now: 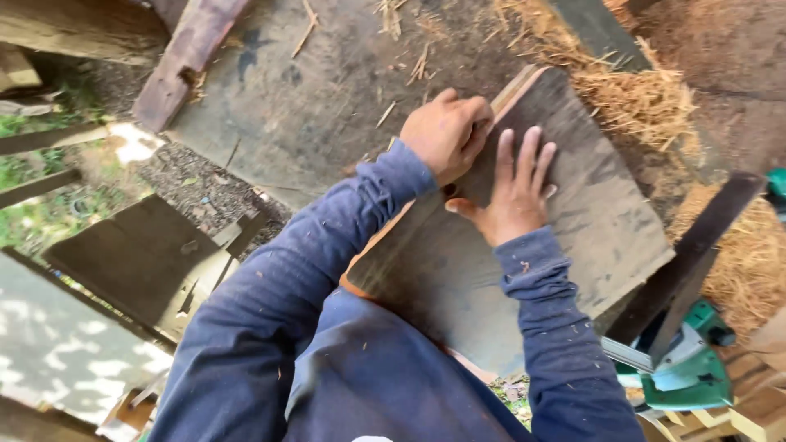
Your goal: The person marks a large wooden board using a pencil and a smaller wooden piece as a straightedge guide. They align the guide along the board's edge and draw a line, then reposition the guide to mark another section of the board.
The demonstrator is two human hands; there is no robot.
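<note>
- Outdoors, under a rough shelter, I stand over a worn grey work surface [327, 90] strewn with wood slivers, with straw-like shavings [647, 98] piled at its far edge and gravel and grass off to one side.
- Flat in front of me lies a weathered board [589, 237], roughly square, its near edge against my body and its far corner pointing away from me.
- My right hand [514, 195] lies flat on the board, fingers spread and pointing away, thumb out to the side; it grips nothing and only presses down.
- My left hand [446, 131] is curled into a loose fist at the board's far left edge, knuckles up. It seems to pinch something small against the wood, perhaps a marking tool, but the fingers hide it and I cannot tell what it is.
- As far as I can judge, the board is uncut and whole: I see no saw line or fresh kerf, and any pencil mark is too faint to make out. So the work looks to be at an early, laying-out stage.
- Beyond the board, a dark wooden bar [696, 245] leans across its right corner.
- A green power saw [684, 368] sits low on my right, untouched.
- A reddish plank [184, 61] lies at the far left.
</note>
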